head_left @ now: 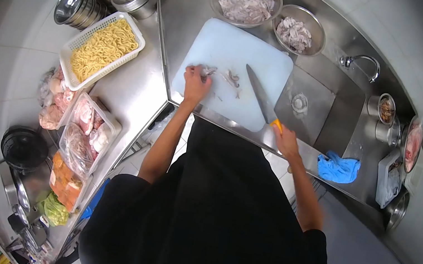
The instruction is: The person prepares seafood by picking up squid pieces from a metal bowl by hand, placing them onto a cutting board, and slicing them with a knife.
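My right hand is wrapped round the yellow handle of the knife, by the near right corner of the cutting board; the blade slants over the board, its edge clear of the food. My left hand, fingers partly curled, is at the board's left edge against some pale flesh; whether they pinch it, I can't tell. A few loose scraps lie mid-board, so little seems left here; the bulk looks cut, judging by the heaps beyond.

On the left tabletop, along its right edge, a plastic tub holds pinkish meat, some bagged. Farther along, a white basket is full of yellow noodles. Past the board's far right corner, a smaller steel bowl is partly filled with pale strips; past its far edge, a larger bowl is heaped with them.
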Motion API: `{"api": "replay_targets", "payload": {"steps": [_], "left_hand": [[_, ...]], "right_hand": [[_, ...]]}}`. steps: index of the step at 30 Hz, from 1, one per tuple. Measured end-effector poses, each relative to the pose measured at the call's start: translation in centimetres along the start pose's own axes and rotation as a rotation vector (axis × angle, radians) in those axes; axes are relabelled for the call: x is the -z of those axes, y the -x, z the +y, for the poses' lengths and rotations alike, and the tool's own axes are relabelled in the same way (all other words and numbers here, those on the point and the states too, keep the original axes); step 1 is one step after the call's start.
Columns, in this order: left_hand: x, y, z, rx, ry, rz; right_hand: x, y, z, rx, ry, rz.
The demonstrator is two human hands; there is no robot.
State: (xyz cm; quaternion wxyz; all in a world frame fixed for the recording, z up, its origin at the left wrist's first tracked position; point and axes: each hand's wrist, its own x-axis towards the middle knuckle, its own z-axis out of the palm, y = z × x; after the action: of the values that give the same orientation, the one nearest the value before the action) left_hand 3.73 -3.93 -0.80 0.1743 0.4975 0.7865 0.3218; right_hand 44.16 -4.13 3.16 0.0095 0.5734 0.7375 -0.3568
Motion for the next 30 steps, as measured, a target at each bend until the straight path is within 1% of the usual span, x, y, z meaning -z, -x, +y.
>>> {"api": "replay_targets", "payload": {"steps": [2, 5, 6, 9, 11, 12, 14, 15, 16, 19, 20, 23, 24, 26, 29, 30], "left_hand": [[-0.9, -0.1, 0.7, 0.015, 0.03, -0.058], [-1.0, 1.0, 3.1, 0.028, 0.13, -0.207], [-1.7, 1.6, 3.3, 0.005, 0.132, -0.192], [-2.7, 2.6, 4.8, 0.026, 0.257, -0.109], [-3.1, 2.9, 5.1, 0.0, 0.287, -0.007], [-3.4, 2.8, 5.4, -0.02, 0.306, 0.043], [-3.6, 2.6, 5.7, 0.035, 0.369, 0.041], [-3.9, 2.2, 5.9, 0.055, 0.404, 0.044], [-4.2, 1.7, 6.5, 0.076, 0.467, 0.061], [-4.6, -1.1, 9.8, 0.009, 0.534, 0.066], [-4.7, -2.6, 11.3, -0.045, 0.55, 0.052], [-6.2, -8.0, 17.9, -0.216, 0.605, 0.027], [-7.0, -10.1, 20.2, -0.284, 0.625, 0.027], [-10.8, -14.6, 22.9, -0.4, 0.554, 0.078], [-10.9, -18.1, 26.0, -0.529, 0.371, -0.039], [-9.4, -18.7, 26.6, -0.47, 0.312, -0.168]], "right_hand": [[-1.7, -1.2, -1.4, 0.003, -0.012, 0.015], [-3.1, -2.1, -4.1, 0.029, -0.012, 0.008], [-3.0, -2.1, -5.3, 0.034, -0.01, -0.003], [-3.8, -2.7, -6.8, 0.088, -0.047, -0.029], [-4.2, -2.9, -7.5, 0.154, -0.046, -0.047], [-4.5, -2.9, -7.7, 0.152, -0.1, -0.058], [-4.8, -3.3, -7.6, 0.154, -0.2, -0.051], [-3.6, -3.3, -8.2, 0.062, -0.229, -0.119], [-3.2, -3.4, -7.9, 0.081, -0.213, -0.085], [-0.6, -2.7, -8.5, 0.075, -0.196, 0.068], [1.3, -2.7, -9.1, 0.065, -0.194, 0.127], [7.7, -3.0, -10.5, -0.077, -0.239, 0.223], [8.5, -3.7, -9.5, -0.077, -0.219, 0.339], [11.8, -4.4, -8.8, -0.104, -0.078, 0.455], [16.0, -3.7, -10.1, -0.191, 0.163, 0.576], [17.1, -3.6, -10.4, -0.225, 0.251, 0.61]]}}
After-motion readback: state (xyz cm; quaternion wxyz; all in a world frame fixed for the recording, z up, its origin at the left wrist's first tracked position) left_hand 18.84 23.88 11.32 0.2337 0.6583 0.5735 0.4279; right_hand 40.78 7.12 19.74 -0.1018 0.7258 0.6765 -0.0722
